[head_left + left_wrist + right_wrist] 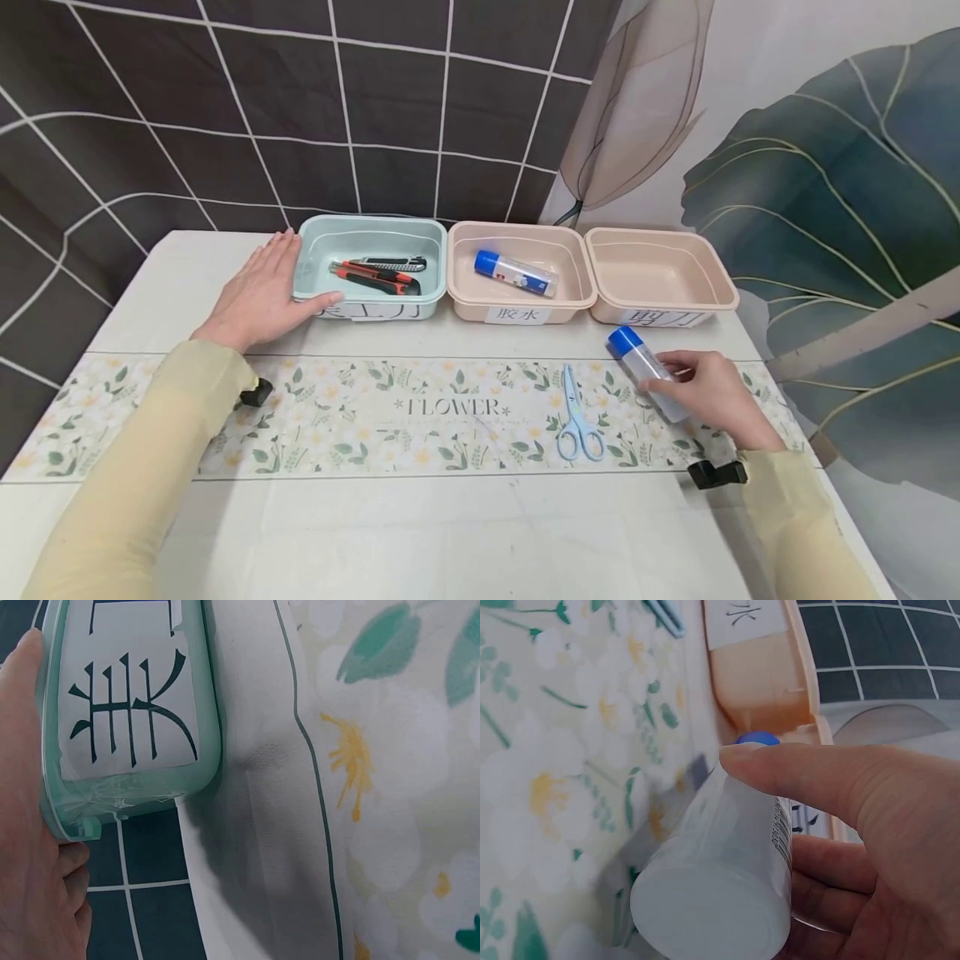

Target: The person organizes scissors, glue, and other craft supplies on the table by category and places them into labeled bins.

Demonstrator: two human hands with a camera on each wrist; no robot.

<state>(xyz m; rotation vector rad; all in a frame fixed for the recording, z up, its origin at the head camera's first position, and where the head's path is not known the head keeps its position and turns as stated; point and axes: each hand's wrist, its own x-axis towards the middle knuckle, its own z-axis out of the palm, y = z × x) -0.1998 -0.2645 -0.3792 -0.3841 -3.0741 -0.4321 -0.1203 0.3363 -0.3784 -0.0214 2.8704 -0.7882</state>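
Observation:
My right hand [708,387] grips a clear glue bottle with a blue cap [651,372], thumb on one side and fingers on the other. The bottle is tilted over the floral strip, and its round base [709,915] faces the right wrist camera. My left hand [258,287] rests against the left end of a pale green bin [370,223], fingers straight along its side and thumb at the front rim. Two utility knives [378,277] lie in that bin. Light blue scissors [576,425] lie on the strip, left of the bottle.
A pink middle bin [463,292] holds another blue-capped glue bottle [517,273]. Right of it stands a pink bin [660,271] with bare insides. Each bin carries a white front label. A floral strip [337,433] crosses the white table [450,542]; a dark tiled backdrop rises behind.

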